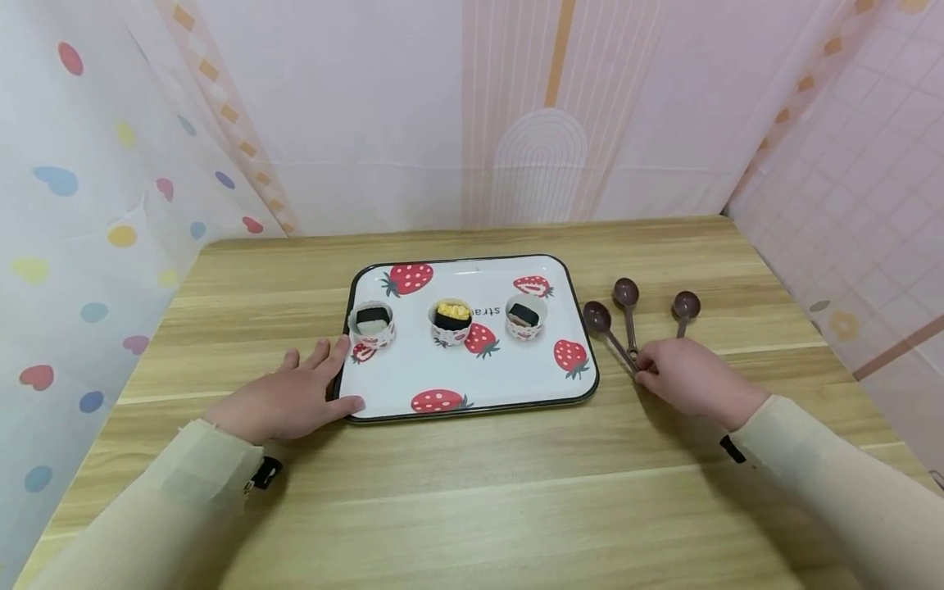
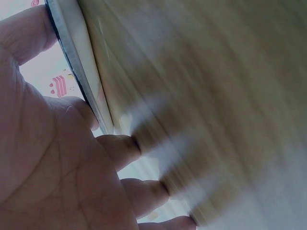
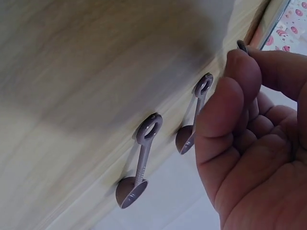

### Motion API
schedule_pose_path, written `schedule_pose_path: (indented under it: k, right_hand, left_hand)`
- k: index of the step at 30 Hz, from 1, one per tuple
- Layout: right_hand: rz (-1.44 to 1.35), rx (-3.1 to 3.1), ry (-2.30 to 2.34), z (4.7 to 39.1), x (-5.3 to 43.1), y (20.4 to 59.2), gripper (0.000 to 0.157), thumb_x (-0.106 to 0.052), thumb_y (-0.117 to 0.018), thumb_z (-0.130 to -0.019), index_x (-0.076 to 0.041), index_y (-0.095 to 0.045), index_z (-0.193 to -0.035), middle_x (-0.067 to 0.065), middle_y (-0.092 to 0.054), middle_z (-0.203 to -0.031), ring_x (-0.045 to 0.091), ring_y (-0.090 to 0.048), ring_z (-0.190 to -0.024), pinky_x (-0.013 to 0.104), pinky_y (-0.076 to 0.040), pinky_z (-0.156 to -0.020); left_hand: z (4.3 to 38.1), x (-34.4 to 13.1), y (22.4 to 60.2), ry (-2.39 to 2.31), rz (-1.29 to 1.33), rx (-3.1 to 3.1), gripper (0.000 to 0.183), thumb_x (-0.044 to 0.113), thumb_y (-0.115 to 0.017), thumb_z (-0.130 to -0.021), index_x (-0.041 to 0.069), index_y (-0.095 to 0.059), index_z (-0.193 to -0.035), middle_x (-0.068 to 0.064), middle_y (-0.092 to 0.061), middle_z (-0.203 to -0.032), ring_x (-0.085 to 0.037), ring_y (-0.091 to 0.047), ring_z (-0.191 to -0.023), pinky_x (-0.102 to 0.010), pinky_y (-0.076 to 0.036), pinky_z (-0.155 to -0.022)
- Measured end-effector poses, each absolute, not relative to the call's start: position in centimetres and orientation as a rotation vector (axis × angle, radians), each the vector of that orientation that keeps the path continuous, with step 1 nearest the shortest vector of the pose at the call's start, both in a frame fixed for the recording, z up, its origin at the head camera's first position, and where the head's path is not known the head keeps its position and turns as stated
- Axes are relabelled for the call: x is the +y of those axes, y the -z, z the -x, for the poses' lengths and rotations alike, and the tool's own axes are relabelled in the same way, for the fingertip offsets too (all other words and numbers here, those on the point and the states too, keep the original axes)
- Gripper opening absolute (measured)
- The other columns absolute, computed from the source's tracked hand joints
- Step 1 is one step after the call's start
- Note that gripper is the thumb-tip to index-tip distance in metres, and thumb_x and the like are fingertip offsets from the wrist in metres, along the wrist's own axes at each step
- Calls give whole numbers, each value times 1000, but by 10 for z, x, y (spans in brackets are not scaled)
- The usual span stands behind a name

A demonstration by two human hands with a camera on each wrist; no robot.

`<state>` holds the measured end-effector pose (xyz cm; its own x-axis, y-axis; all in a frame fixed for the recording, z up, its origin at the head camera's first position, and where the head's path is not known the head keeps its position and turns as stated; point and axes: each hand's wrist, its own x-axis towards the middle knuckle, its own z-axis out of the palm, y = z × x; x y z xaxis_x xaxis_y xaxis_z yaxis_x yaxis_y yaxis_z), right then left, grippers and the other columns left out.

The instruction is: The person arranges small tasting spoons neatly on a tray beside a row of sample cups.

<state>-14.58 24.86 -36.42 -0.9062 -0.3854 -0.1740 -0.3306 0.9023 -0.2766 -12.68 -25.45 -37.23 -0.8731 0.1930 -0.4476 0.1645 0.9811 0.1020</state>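
Observation:
My left hand (image 1: 295, 393) lies spread at the left end of a white tray (image 1: 398, 369) with a black rim and strawberry prints. Its thumb reaches over the front left corner, and the fingertips touch the rim. My right hand (image 1: 689, 375) pinches the handle end of a brown measuring spoon (image 1: 598, 318), whose bowl is close beside the tray's right edge. Two more brown measuring spoons lie nearby, one measuring spoon (image 1: 626, 292) behind and another measuring spoon (image 1: 686, 306) to the right. In the right wrist view, these two measuring spoons (image 3: 144, 158) rest on the table outside the fingers.
Across the tray stand three paper cups with sushi-like pieces: a left cup (image 1: 372, 336), a middle cup (image 1: 451, 334) topped with yellow bits, and a right cup (image 1: 526, 329). Everything is on a wooden table (image 1: 472, 492), with patterned curtains (image 1: 369, 106) behind and at both sides.

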Motion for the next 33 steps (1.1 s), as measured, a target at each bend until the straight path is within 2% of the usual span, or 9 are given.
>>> schedule_pose_path:
  k: [8,15,28,33]
  right_hand:
    - [473,2858,465,146,243,361,11,-15,-70,-101,-6,-72,-97,-1,-69,-78,14,-54,-66,31,-45,-61]
    - [426,2871,581,145,234,358,9,-15,-70,-100,-6,-73,-97,-1,-72,-78,12,-55,-64,30,-45,-59]
    - [472,2885,696,149,206,356,9,-11,-69,-99,-5,-74,-100,1,-71,-79,13,-56,-68,30,-47,-65]
    - [487,2870,708,151,194,356,10,-13,-68,-100,-6,-75,-101,-1,-69,-76,13,-53,-63,29,-44,-59]
  left_hand:
    - [127,-255,371,-79,-234,2638,113,82,-46,-95,8,-4,-170,-35,-11,-171,-73,-11,-148,-82,-39,-103]
    - [126,-256,371,-91,-256,2649,111,80,-45,-97,6,-5,-170,-35,-12,-171,-72,-13,-148,-79,-40,-104]
    - [126,-255,368,-93,-260,2652,112,80,-46,-96,6,-5,-170,-36,-12,-171,-73,-12,-147,-80,-40,-104]
    - [125,-255,368,-93,-263,2661,111,79,-46,-97,6,-5,-170,-36,-13,-171,-73,-13,-147,-79,-41,-103]
